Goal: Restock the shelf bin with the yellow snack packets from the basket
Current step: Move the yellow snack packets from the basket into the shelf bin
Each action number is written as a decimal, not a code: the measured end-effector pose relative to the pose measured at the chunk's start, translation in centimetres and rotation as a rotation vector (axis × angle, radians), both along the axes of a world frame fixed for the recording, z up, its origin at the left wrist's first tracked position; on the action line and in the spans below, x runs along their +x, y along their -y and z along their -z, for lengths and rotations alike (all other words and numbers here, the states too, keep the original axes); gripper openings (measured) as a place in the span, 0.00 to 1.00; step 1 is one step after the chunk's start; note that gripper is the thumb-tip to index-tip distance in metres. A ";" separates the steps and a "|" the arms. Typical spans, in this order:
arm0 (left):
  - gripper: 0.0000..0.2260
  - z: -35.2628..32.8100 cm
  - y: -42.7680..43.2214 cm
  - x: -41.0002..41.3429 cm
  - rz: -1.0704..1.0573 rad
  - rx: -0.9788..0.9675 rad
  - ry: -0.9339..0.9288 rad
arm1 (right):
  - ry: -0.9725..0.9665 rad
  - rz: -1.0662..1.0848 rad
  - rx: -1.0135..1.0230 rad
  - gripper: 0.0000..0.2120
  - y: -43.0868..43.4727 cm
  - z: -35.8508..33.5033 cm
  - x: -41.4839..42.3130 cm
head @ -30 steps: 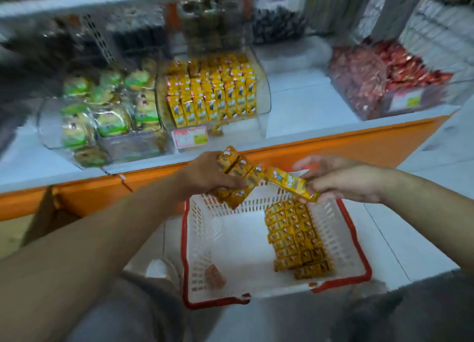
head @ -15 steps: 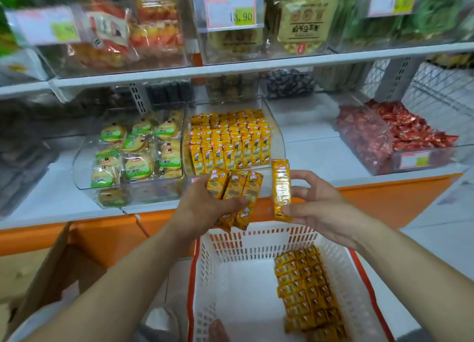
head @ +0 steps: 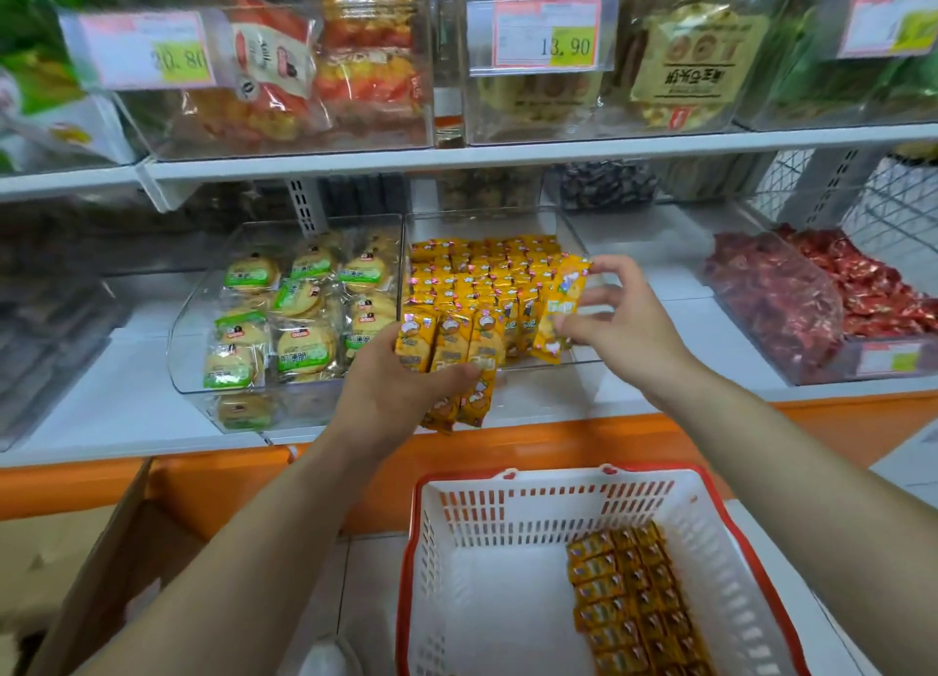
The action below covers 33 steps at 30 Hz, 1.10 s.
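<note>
A single yellow packet is being pinched upright between the thumb and fingertips of the right hand, its lower end dipping into the open front of the clear shelf bin. The remaining fingers of this hand are fanning out loosely above the bin's right wall. Rows of matching yellow packets are standing in the bin, just left of and behind the right hand. The left hand is closing around a fan of several more packets, holding them in front of the bin's lower lip, with thumb across their faces and their lower ends hanging past the palm. Below both hands, a white basket with a red rim is holding a stacked column of yellow packets along its right side. To the left of the left hand, a neighbouring clear bin is holding round biscuits in green-labelled wrappers. To the right of the right hand, a bin of red-wrapped sweets is sitting on the same white shelf. Above the hands, a price tag is reading 13.90.
</note>
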<state>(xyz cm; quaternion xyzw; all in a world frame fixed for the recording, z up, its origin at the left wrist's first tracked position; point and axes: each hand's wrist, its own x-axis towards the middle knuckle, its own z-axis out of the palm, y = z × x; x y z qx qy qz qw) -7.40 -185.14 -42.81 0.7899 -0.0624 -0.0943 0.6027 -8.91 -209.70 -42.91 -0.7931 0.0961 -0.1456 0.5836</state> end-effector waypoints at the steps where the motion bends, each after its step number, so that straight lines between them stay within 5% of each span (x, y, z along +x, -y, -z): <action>1: 0.17 0.0 -0.3 0.3 -0.017 0.010 -0.002 | 0.006 0.009 -0.098 0.31 -0.1 0.0 1.4; 3: 0.20 -0.1 -1.0 0.8 -0.042 0.014 -0.006 | 0.001 -0.001 -0.297 0.32 -0.2 0.1 3.8; 8: 0.50 -0.6 -2.0 1.4 -0.075 0.026 -0.007 | -0.135 -0.094 -0.557 0.25 -0.5 2.1 7.8; 17: 0.45 -0.3 -2.4 2.0 -0.098 0.016 -0.035 | -0.217 -0.140 -0.661 0.22 -1.7 5.0 9.6; 27: 0.46 -0.3 -2.2 1.9 -0.102 -0.006 -0.050 | -0.280 -0.158 -0.715 0.34 -1.5 4.0 8.5; 33: 0.41 -0.4 -1.4 1.2 -0.071 0.008 -0.040 | -0.088 -0.173 -0.598 0.19 -1.5 0.1 0.6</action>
